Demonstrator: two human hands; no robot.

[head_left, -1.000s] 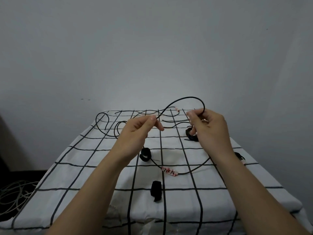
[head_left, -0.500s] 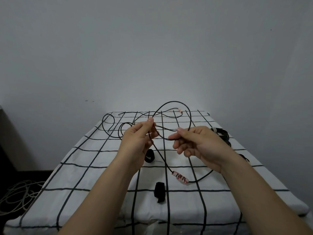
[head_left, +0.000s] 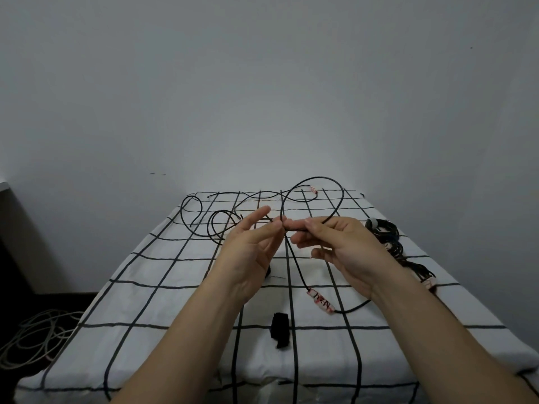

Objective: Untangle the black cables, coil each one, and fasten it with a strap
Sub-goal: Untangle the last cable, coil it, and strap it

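Black cable (head_left: 313, 178): one loop stands in the air above the far half of the table (head_left: 140, 304), whose cover is white with a black grid.

Right hand (head_left: 341, 246) pinches the loop's crossing between thumb and forefinger. Its other fingers are loosely curled.

Left hand (head_left: 250, 252) is just beside it, fingers stretched nearly straight, tips at the crossing. Cannot tell whether they touch the cable.

From the crossing the cable drops to the table, passes a white tag (head_left: 320, 301) with red writing, and runs under the right wrist.

Loose strands (head_left: 201, 220) of black cable lie in curves on the far left of the table.

Black strap (head_left: 280, 330) lies near the front edge, apart from the cable.

Coiled bundle (head_left: 385, 231) of black cable lies at the right edge, beyond the right hand.

Pale cords (head_left: 32, 333) lie on the floor (head_left: 43, 301), left of the table.
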